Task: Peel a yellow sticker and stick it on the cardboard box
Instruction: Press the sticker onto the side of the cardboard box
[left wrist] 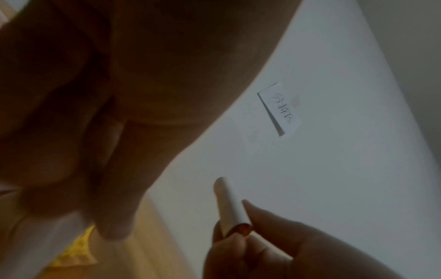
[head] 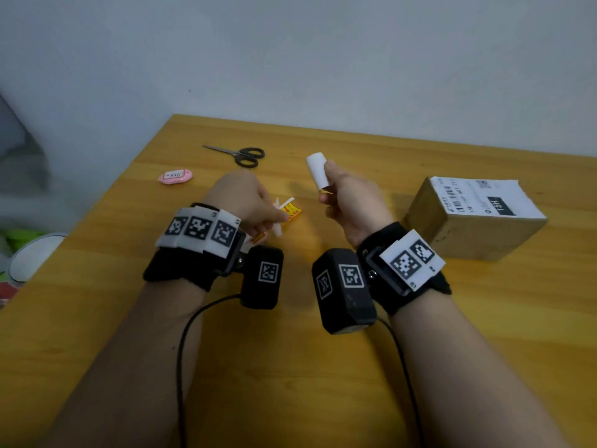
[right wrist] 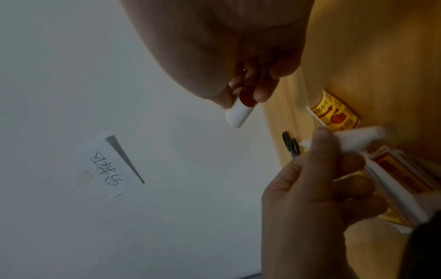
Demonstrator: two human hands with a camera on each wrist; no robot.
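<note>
The right hand pinches a curled white-backed sticker above the table, its long axis running up and away toward the wall. The cardboard box sits to the right, well apart, near the table's right side, bare wood between. The left hand, fingers curled, grips the yellow sticker strip low over the table.

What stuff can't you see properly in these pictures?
- Yellow stickers: head view, the left hand hides most of them; their print is too small to read.
- White curled piece pinched by the right hand: whether it is a sticker or backing paper cannot be told; the fingers hide its lower end.
- Cardboard box label: head view, text too small.
- Left wrist view: dark and blurred, palm fills it.
</note>
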